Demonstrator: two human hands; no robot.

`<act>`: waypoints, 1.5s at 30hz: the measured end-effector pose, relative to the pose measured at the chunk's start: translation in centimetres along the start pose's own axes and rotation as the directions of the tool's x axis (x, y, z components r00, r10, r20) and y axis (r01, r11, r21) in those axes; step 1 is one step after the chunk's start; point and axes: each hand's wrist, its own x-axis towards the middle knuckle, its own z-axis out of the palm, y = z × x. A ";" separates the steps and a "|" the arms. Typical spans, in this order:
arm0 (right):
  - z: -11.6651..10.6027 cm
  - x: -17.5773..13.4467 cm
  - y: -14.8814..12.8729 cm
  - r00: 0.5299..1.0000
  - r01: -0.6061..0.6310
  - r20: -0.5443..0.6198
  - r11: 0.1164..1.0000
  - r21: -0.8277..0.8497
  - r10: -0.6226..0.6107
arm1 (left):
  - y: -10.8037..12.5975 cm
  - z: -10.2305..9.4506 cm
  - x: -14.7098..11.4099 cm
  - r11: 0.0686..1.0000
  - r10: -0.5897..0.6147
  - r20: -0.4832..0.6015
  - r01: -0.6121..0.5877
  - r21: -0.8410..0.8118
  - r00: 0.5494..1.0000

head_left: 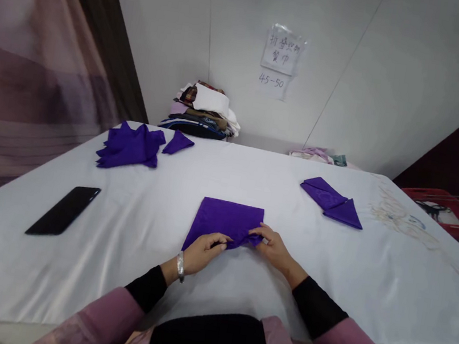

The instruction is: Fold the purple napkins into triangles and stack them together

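A purple cloth napkin [225,217], folded to a four-sided shape, lies on the white tablecloth in front of me. My left hand [202,251], a silver bracelet at its wrist, pinches the napkin's near edge around the middle. At the near right corner, my right hand [272,247] grips the same edge between thumb and fingers. Between the two hands the edge is lifted a little and crumpled. Part of the near edge is hidden under my left hand.
Purple cloths [130,145] lie heaped at the back left beside a small folded one [178,142]. Folded purple napkins [329,198] lie to the right. A black phone [64,210] rests at left. Stacked clothes [207,108] and a red basket [443,210] stand beyond the table [250,172].
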 end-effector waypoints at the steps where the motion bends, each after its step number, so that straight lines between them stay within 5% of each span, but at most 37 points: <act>1: 0.0 0.7 -0.3 0.998 -0.048 0.036 0.998 0.047 0.046 | -0.1 -0.3 -0.3 0.998 -0.041 -0.001 0.041 -0.040 0.999; 8: 0.9 7.0 -1.3 0.946 -0.199 0.288 0.966 0.164 0.146 | -0.7 -1.9 -2.7 0.955 -0.289 -0.095 0.279 -0.104 0.953; 17: 4.7 13.1 -0.9 0.937 -0.067 0.315 0.965 -0.252 0.147 | -1.6 -1.3 -6.1 0.904 -0.262 -0.350 0.356 0.236 0.899; 25: 6.4 13.4 -0.6 0.957 -0.113 0.210 0.922 -0.371 0.202 | -3.0 -1.2 -8.4 0.918 -0.141 -0.468 0.292 0.268 0.872; 45: 8.4 12.7 0.4 0.990 -0.065 0.078 0.880 -0.471 0.114 | -4.0 -0.8 -9.6 0.915 -0.011 -0.516 0.217 0.341 0.857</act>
